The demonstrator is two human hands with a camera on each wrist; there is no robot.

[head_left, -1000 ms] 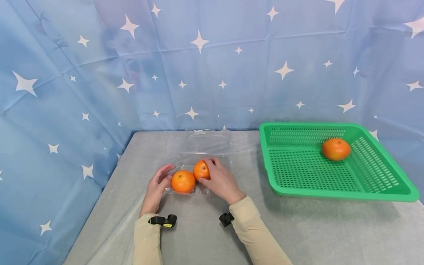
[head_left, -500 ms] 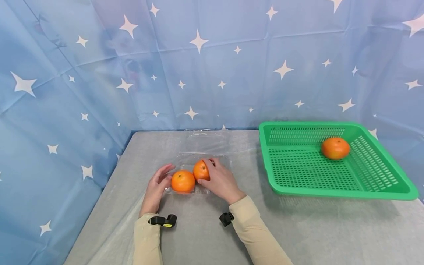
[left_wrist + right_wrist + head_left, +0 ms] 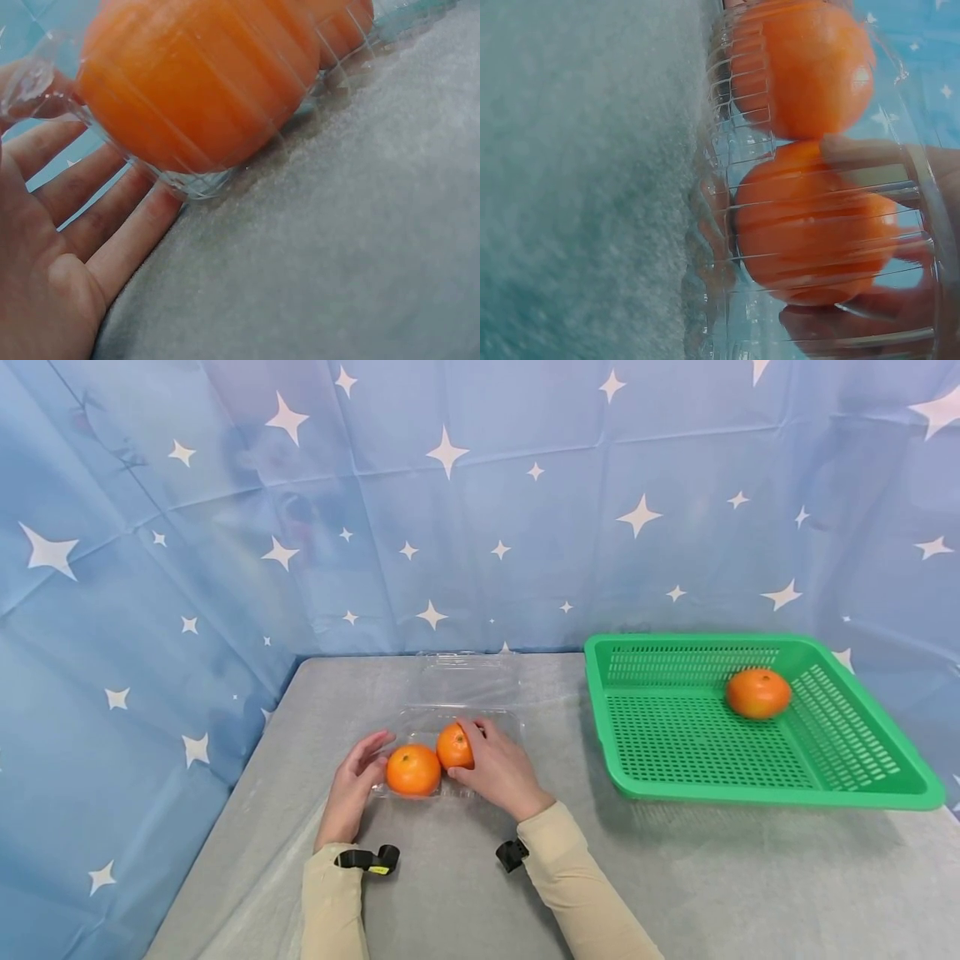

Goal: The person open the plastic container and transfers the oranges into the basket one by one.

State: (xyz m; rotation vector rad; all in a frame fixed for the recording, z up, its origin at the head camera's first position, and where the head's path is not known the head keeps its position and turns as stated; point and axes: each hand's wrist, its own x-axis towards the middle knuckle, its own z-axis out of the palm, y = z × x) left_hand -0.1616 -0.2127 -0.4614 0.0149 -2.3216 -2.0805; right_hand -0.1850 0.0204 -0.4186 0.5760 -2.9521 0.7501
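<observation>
The right hand (image 3: 501, 767) curls round the far orange (image 3: 454, 746) inside the clear box (image 3: 491, 720); lifting it cleanly calls for a firm, level grip. The left hand (image 3: 352, 783) lies flat, fingers straight against the box beside the near orange (image 3: 413, 770), steadying it. Well right sits the basket (image 3: 757, 781).

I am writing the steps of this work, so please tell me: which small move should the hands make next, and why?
Probably the right hand should lift the orange it grips out of the clear tray. Its fingers already curl round that fruit, the left hand rests flat against the tray's side, and one orange in the green basket suggests where it goes.
</observation>
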